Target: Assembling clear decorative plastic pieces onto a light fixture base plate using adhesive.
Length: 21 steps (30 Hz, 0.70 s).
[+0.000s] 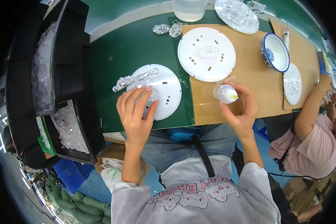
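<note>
My right hand (244, 108) grips a small white squeeze bottle (224, 92) between thumb and fingers, above the cardboard. The bottle has a yellow tip with a thin needle. My left hand (135, 110) rests over the near-left white round plate (171, 99), its fingers spread and the thumb apart. Small clear crystal pieces (153, 92) lie by its fingertips. A long clear crystal ornament (136, 79) lies across the plate's upper left edge. Farther back, a second white plate (207, 69) with holes and slots bears a small patch of clear pieces at its centre.
Black bins (72, 127) of clear crystals stand at left. Two crystal clusters (168, 29), a translucent tub (190, 11) and a loaded plate (237, 16) are at the back. Rightward are a blue-and-white bowl (278, 52), a small plate (292, 86) and a co-worker's arm (310, 100).
</note>
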{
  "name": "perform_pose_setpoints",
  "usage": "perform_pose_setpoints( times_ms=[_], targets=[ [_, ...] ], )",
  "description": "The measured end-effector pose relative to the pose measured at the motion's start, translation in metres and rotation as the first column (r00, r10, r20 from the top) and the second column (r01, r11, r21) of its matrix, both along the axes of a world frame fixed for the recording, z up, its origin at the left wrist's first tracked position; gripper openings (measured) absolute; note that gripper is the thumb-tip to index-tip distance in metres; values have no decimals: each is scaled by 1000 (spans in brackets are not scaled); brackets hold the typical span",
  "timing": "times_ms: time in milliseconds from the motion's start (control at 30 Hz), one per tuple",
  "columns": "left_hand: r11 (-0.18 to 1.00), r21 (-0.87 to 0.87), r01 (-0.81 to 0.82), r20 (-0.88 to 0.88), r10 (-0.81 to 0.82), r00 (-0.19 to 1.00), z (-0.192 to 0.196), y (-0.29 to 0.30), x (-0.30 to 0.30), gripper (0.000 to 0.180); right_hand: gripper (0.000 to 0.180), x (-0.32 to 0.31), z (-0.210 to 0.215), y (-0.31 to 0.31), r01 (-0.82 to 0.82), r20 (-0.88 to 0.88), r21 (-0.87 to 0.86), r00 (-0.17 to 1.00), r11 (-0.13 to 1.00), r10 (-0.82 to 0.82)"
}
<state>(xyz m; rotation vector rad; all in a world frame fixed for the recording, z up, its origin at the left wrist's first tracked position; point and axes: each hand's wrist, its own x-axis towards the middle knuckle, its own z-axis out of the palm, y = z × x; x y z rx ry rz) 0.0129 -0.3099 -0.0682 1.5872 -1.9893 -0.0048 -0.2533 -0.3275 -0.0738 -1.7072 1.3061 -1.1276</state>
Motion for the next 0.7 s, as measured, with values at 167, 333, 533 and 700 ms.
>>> perform_pose_setpoints(
  times_ms=[167,333,533,700],
  targets=[
    [1000,-28,8,-36,-9,999,-5,2,-3,35,51,-5,-6,1,0,13,-38,1000,999,1],
    [998,-55,-16,-89,11,996,-6,2,-7,35,51,-8,-8,1,50,10,-66,999,997,-49],
    [989,-98,-110,-80,102,992,34,47,24,32,50,2,-13,0,66,-71,-114,995,991,-74],
    [950,-140,-279,-82,270,959,69,117,66,29,50,-3,-28,1,171,-15,-49,985,984,-172]
  ],
)
